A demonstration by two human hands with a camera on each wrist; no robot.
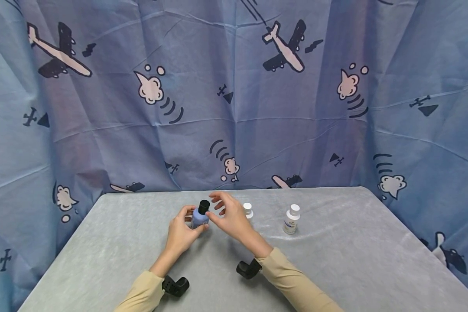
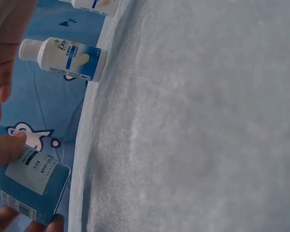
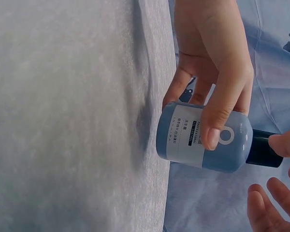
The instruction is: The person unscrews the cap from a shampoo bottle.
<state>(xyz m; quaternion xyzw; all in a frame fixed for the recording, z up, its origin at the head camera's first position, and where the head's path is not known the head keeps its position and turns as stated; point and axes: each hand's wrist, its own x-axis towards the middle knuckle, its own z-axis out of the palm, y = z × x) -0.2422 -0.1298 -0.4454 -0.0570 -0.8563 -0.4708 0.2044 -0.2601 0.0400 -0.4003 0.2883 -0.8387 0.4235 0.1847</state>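
Nearly upright, black cap up, long axis leaning slightly right: blue bottle, over table | left hand gripping its body | right hand unclenched, fingers loosely bent, thumb at cap

Grips a blue bottle with a white label between thumb and fingers of the left hand. Shows, just beside the right hand, a white bottle with blue on its label and, farther from the left hand, another white bottle, cut off. Includes grey worktop beside the hands, printed blue cloth behind.
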